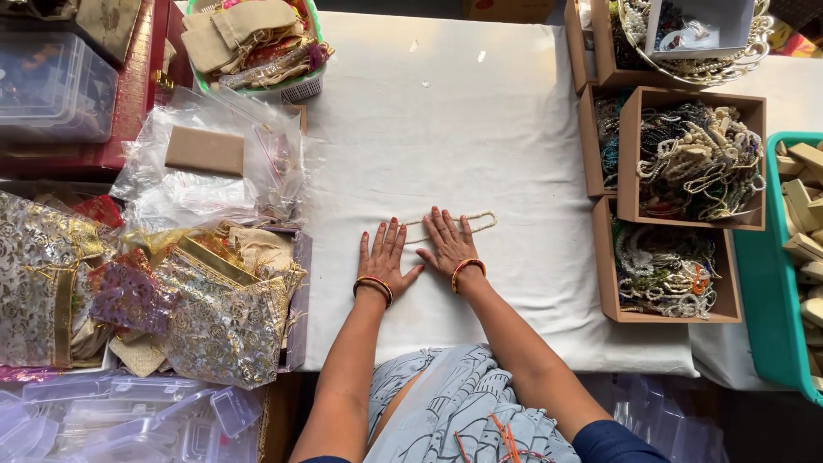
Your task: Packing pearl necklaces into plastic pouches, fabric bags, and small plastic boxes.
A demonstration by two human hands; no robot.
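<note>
My left hand [385, 255] and my right hand [447, 243] lie flat, palms down, side by side on the white cloth [446, 129] near the table's front edge. Both wrists wear red and gold bangles. A pearl bead necklace [478, 224] lies stretched on the cloth under and beyond my right hand's fingers; its left part is hidden beneath both hands. Neither hand grips anything.
Cardboard boxes [691, 159] full of bead necklaces stand at the right, beside a teal tray [771, 300]. At the left lie clear plastic bags [214, 163], patterned pouches [206, 309], a green basket [257, 43] of cloth bags and clear plastic boxes [129, 420].
</note>
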